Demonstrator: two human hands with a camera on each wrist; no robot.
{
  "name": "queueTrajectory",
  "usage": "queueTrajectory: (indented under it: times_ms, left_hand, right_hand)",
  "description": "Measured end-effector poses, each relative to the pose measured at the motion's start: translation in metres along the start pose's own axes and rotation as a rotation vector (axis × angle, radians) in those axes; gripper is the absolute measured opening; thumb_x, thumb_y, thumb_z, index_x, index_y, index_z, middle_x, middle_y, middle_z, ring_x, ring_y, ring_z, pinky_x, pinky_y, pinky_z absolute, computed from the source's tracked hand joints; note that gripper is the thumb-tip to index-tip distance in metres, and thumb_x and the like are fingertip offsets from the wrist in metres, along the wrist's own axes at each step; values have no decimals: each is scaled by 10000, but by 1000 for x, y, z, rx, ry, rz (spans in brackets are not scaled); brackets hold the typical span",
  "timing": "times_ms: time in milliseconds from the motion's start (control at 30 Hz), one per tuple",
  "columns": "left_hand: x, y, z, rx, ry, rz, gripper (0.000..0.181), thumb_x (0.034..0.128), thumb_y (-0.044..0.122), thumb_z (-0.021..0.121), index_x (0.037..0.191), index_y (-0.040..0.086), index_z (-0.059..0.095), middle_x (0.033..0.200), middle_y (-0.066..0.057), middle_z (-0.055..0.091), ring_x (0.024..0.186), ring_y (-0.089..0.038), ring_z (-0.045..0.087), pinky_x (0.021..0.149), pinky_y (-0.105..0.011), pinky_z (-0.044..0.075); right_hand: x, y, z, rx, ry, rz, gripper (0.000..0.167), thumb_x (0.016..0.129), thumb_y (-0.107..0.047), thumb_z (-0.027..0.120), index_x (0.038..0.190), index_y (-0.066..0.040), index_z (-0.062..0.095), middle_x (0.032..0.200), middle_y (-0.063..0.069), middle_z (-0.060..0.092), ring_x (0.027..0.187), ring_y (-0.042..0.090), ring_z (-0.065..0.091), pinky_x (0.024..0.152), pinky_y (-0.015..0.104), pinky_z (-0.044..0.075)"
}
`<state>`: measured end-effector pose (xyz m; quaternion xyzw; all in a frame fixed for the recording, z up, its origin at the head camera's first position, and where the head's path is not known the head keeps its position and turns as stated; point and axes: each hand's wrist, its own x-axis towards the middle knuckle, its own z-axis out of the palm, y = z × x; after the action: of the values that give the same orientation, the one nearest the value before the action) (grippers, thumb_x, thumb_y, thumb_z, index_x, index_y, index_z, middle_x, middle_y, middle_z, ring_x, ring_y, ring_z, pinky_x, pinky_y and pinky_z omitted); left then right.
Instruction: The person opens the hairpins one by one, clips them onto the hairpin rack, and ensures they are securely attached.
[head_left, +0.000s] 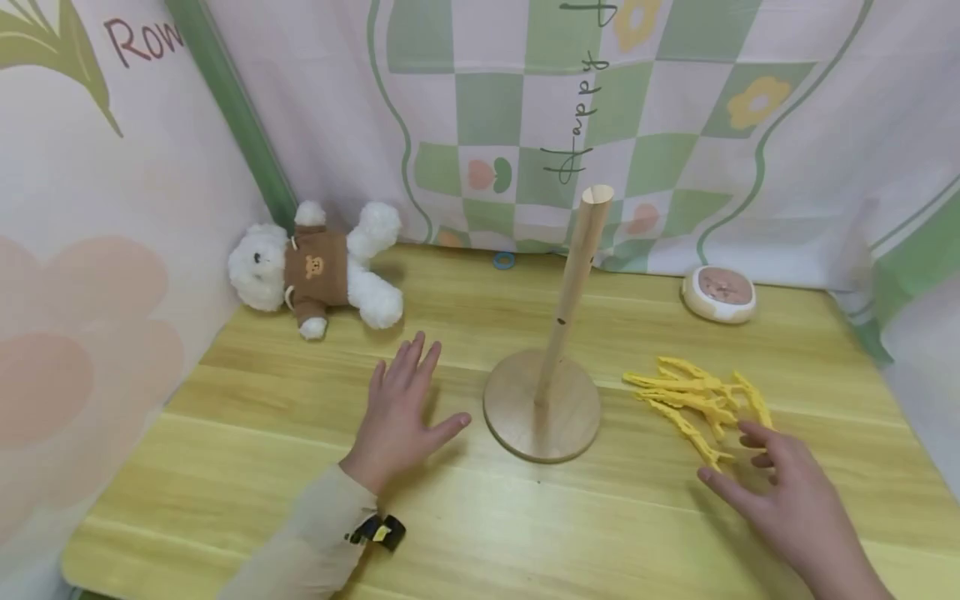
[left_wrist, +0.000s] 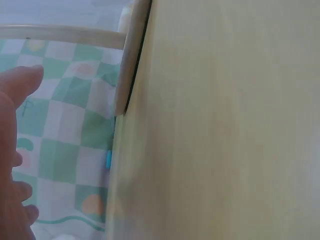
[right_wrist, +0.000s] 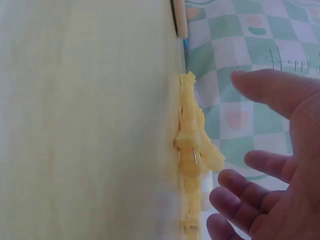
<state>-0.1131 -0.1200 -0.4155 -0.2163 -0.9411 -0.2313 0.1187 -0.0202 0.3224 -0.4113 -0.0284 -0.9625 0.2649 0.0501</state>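
Note:
A wooden stand with a round base [head_left: 506,408] and an upright pole [head_left: 573,275] with small dark holes rises from the middle of the table. To its left, my left hand [head_left: 401,425] hovers with fingers spread, holding nothing. Several thin yellow plastic pieces [head_left: 686,396] lie in a loose pile right of the base. My right hand [head_left: 795,492] is just in front of that pile, fingers loosely bent and nothing in them. In the right wrist view the yellow pieces [right_wrist: 190,130] appear beside the fingers, apart from the thumb.
A white plush toy [head_left: 322,267] in a brown top lies at the back left. Near the curtain are a small blue ring [head_left: 503,261] and a white oval device [head_left: 720,293] with a pinkish top. Printed curtains [head_left: 487,108] border the wooden table [head_left: 247,417].

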Motion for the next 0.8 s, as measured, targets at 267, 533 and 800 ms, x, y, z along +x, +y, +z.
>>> queueTrajectory:
  times_ms: [267,533,800]
  left_hand:
    - [6,3,15,-159,-94,-54,1057,855,594,709,1618,107,164,1672,-132,122,1522,-375,140,1191,-622,94]
    - [9,7,32,-267,-169,-75,1095,823,613,735,1619,120,167,1676,-96,136,1532,-317,132,1211,-548,110]
    - [16,15,48,-289,-222,-56,1104,795,652,736,1610,118,217,1661,-109,202,1528,-279,164,1213,-528,124]
  right_hand:
    - [5,9,2,-13,-58,72,801,854,-477,779,1352,89,510,1198,280,563,945,386,577,660,443,475]
    - [9,19,3,-16,-152,155,841,864,-549,736,1360,88,499,1142,216,617,911,276,585,669,330,435]
    - [11,23,7,-9,-140,158,711,878,-504,743,1310,34,573,1027,113,618,880,227,570,697,359,418]
